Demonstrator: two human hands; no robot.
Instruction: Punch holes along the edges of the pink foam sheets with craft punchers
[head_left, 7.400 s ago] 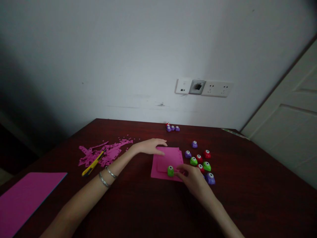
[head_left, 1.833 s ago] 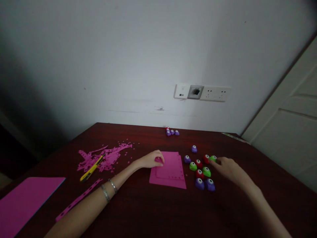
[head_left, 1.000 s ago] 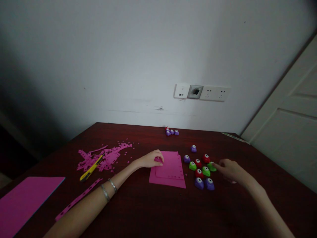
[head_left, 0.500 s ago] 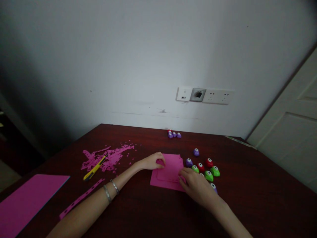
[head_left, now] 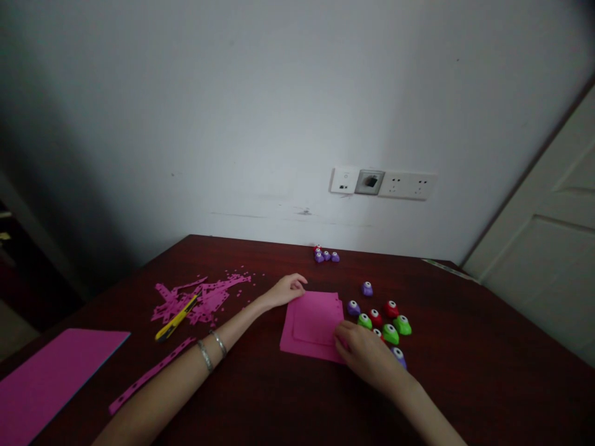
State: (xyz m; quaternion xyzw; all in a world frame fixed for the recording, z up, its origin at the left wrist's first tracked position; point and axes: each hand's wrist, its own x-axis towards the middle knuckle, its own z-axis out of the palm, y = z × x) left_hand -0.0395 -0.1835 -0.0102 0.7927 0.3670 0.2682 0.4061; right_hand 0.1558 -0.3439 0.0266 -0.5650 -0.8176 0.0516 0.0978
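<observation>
Two pink craft foam or paper sheets lie stacked on the dark wooden table, a smaller pink sheet [head_left: 318, 317] on top of a larger pink sheet [head_left: 290, 347]. At their far left corner is my left hand [head_left: 284, 291], its thumb and fingers loosely curled and apart, with nothing visible between them. Curled over the right edge of the smaller sheet, my right hand [head_left: 365, 350] has its fingertips closed there. Its fingers partly hide that edge. Just beyond the right hand stand several small one-eyed toy figures [head_left: 390, 333] in green, red and purple.
A yellow utility knife [head_left: 176, 319] rests against a heap of pink scraps [head_left: 214, 297] at left. Nearer are a punched pink strip [head_left: 149, 376] and a large pink sheet [head_left: 60, 371]. More small figures [head_left: 326, 255] stand near the wall with sockets [head_left: 402, 185].
My left hand has shifted up and away from the middle of the stacked sheets to their far left corner. The right hand stays at the right edge.
</observation>
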